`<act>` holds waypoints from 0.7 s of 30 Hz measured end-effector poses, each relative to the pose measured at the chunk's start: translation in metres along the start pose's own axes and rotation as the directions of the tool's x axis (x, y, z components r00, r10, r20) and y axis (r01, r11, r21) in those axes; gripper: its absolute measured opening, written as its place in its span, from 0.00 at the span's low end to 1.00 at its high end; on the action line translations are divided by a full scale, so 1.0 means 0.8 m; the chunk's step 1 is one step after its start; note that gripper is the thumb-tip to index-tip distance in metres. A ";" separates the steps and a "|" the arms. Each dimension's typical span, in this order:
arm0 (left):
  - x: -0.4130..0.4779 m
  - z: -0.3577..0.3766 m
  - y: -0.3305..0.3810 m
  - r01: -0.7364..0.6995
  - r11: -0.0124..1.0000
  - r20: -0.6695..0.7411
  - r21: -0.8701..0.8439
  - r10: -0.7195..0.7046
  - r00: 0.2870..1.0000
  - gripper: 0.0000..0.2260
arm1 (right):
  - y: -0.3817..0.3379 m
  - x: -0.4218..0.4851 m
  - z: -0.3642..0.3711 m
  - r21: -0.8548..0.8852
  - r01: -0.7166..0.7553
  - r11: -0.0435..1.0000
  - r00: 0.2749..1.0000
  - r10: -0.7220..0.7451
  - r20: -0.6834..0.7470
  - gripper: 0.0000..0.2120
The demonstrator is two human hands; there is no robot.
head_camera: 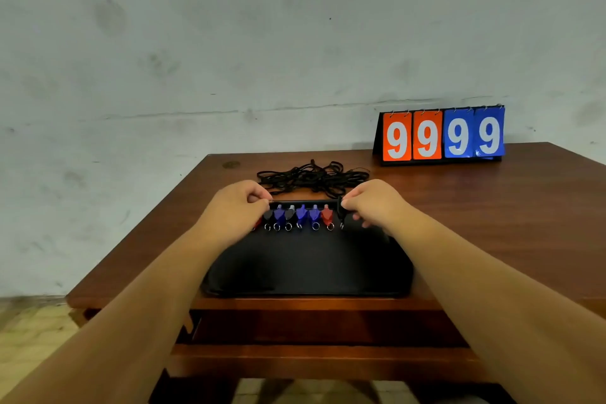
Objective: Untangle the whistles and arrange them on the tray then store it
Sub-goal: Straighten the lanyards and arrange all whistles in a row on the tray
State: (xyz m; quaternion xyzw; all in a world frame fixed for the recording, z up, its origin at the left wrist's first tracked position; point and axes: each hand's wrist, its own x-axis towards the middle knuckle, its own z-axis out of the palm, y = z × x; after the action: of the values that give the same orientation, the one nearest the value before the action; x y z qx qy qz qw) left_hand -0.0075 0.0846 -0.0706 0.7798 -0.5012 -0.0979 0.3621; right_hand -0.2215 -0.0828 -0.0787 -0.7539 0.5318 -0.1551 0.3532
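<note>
Both arms reach straight out from the bottom corners, bare, w/ wrists low over the black tray (308, 266). The tray lies flat on the near middle of the brown table (492, 207).

L hand (237, 210) sits at the tray's far left corner, back of the hand up. Its fingers (259, 198) are curled in tight & pinch the thin far rim of the tray. It covers the left end of the row, so only a bit of red peeks out under it.

R hand (373, 207) sits at the far right corner, same pose, like a mirror. Its fingers (352, 203) are curled too, w/ thumb & first finger pinched on the rim's right end. A black whistle is just under that pinch. Can't tell if it's touched.

The whistles (301, 215) stand side by side in one row along the tray's far edge, between the 2 hands: black, blue, black, blue, blue, red. Each has a small ring at the near end.

The black cords (314, 177) lie in a messy heap on the table just behind the tray.

A score board (441, 136) reading 9 9 9 9, 2 orange & 2 blue cards, stands at the far right by the gray wall (229, 43).
</note>
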 end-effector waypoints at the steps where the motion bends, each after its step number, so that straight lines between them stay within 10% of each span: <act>1: -0.003 0.002 -0.003 -0.001 1.000 0.004 0.002 0.001 1.000 0.07 | 0.000 0.001 0.001 0.003 -0.016 1.000 1.000 0.016 0.013 0.12; 21: 0.022 0.033 0.011 -0.027 0.999 0.129 -0.035 0.032 0.991 0.09 | 0.031 0.018 0.015 0.046 0.159 0.986 0.974 -0.149 -0.170 0.14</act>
State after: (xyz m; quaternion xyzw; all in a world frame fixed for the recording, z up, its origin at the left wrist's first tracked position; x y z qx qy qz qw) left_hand -0.0193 0.0554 -0.0804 0.7582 -0.5334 -0.1514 0.3432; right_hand -0.2261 -0.0965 -0.1064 -0.7664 0.4946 -0.2600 0.3170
